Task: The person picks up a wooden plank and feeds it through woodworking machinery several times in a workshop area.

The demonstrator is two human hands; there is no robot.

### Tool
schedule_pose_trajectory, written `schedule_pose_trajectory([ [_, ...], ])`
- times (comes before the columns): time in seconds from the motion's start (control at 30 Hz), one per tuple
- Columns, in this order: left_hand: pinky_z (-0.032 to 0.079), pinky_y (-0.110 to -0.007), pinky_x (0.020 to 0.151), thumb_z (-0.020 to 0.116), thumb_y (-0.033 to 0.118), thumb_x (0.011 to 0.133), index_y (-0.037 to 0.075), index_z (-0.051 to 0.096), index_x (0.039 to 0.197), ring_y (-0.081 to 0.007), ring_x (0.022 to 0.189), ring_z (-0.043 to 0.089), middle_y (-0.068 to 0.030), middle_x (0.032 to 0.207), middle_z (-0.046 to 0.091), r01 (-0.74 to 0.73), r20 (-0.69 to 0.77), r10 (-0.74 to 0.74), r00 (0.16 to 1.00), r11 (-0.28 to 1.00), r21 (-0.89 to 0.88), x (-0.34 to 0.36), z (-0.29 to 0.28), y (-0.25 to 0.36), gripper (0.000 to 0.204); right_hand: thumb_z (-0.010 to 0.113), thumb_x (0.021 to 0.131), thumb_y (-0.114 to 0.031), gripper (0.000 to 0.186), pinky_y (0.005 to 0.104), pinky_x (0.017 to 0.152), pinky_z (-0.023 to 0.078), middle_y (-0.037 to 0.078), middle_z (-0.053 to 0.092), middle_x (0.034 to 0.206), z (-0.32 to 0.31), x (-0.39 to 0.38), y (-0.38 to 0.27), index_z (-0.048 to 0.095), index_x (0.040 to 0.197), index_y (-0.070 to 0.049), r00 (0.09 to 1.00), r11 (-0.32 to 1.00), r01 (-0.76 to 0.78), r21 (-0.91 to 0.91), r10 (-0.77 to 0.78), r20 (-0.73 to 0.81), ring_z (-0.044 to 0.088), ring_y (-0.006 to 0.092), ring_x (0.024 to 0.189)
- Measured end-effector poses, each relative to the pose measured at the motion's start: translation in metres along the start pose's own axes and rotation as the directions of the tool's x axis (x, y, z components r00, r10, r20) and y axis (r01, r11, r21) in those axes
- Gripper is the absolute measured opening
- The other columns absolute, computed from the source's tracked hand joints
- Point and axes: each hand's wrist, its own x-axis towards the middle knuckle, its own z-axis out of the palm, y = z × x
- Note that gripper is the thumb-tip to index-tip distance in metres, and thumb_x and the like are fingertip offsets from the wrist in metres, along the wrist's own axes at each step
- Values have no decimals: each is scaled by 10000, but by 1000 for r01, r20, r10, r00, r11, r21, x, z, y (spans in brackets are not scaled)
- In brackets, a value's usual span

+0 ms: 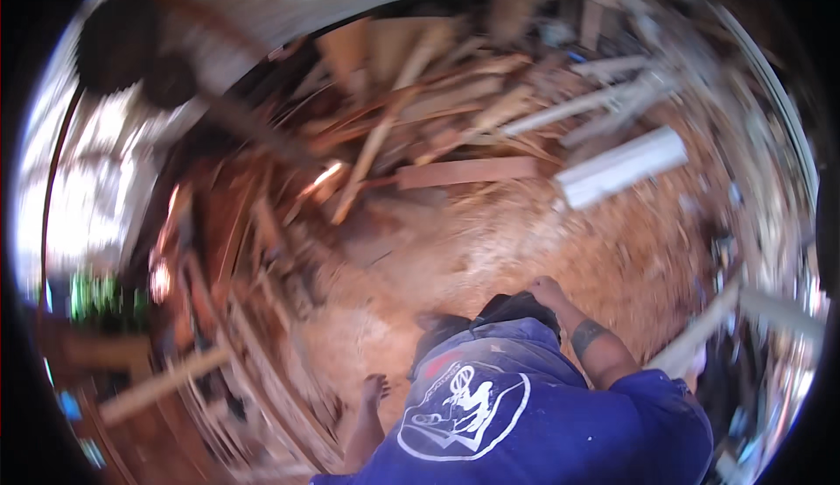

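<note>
My left hand (376,389) hangs low beside my body, over the brown floor, its fingers loosely bent and apart with nothing in them. Beside my dark-clad leg (516,308), my right hand (548,292) is curled into a loose fist. I see nothing held in it, though motion blurs the picture. A dark band (586,336) wraps my right forearm. Both hands are apart from the wood lying around. Farther ahead on the floor lie a long white block (623,168) and a reddish board (466,172).
A tangled heap of boards and sticks (411,108) spreads across the far side. Long planks (271,380) line the left. Reddish-brown debris like shavings covers the floor (490,240). A pale beam (700,332) slants at the right. A dark round-ended object (122,43) looms upper left.
</note>
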Motion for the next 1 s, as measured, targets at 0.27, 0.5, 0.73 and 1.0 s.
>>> schedule_pose_trajectory([
  [0.27, 321, -265, 406, 589, 157, 880, 140, 562, 744, -97, 477, 446, 24, 601, 489, -294, 440, 184, 879, 935, 197, 2, 253, 161, 139, 630, 844, -195, 202, 407, 555, 528, 106, 638, 616, -64, -199, 469, 651, 704, -51, 918, 896, -231, -379, 71, -390, 659, 238, 577],
  [0.5, 537, -358, 829, 664, 234, 906, 30, 731, 1055, -258, 914, 688, -116, 964, 727, -950, 867, 420, 268, -36, 310, -162, 601, 196, 262, 642, 825, -245, 203, 393, 457, 439, 58, 589, 625, -23, -312, 538, 627, 694, -91, 528, 51, -356, 933, 835, 156, 600, 189, 570],
  [0.73, 492, -418, 1017, 708, 271, 880, 125, 730, 1132, -379, 1149, 629, -182, 1159, 695, -884, 997, -40, 69, -465, 43, -265, 771, 201, 291, 634, 926, -179, 77, 404, 630, 533, 34, 631, 819, -48, -263, 496, 670, 928, -110, 547, -199, -257, 946, 776, 312, 627, 164, 764],
  [1.0, 406, -398, 1111, 621, 291, 971, 34, 668, 1264, -330, 1291, 543, -196, 1296, 642, -996, 953, -292, 76, -69, 58, -238, 936, 212, 393, 627, 965, -311, 366, 344, 921, 518, 166, 680, 1194, -116, -187, 562, 704, 1187, -30, 933, 321, -227, 920, 343, 111, 638, 209, 1084],
])
